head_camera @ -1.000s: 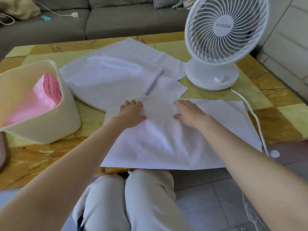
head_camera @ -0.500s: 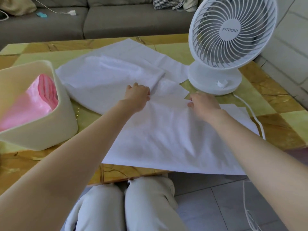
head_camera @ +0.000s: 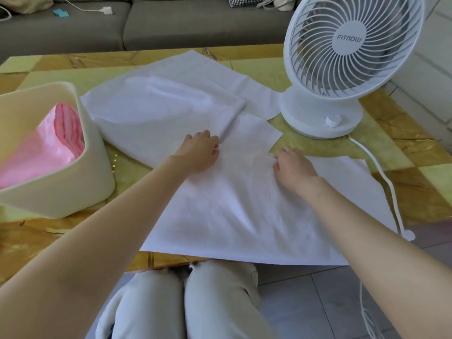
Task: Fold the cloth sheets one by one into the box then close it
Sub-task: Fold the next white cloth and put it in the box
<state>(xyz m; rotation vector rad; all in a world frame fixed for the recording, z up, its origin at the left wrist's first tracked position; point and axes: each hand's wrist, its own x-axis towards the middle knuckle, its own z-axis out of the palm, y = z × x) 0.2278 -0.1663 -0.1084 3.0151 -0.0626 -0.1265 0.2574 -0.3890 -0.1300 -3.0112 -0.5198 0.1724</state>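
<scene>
Fold beginning: left hand [head_camera: 199, 152] and right hand [head_camera: 294, 167], set apart, each seem to pinch the far edge of the white sheet [head_camera: 244, 206] spread beneath them. The box [head_camera: 61, 192] is well left of the left hand. Next: draw the edge nearward and match corners.

One wide-angle camera sat on the person's head, facing forward and tilted steeply down. It was close to the work. Both forearms came in from the bottom corners and met near the middle of the frame, where the left hand [head_camera: 198, 152] and right hand [head_camera: 293, 167] lay on the cloth [head_camera: 244, 211]. The knees [head_camera: 220, 302] filled the lower edge, almost under the lens. The counter [head_camera: 403, 182] spanned the full width. The box [head_camera: 73, 192] was cut by the left edge and the fan [head_camera: 349, 40] by the top. The sofa [head_camera: 195, 25] made a far strip along the top.
</scene>
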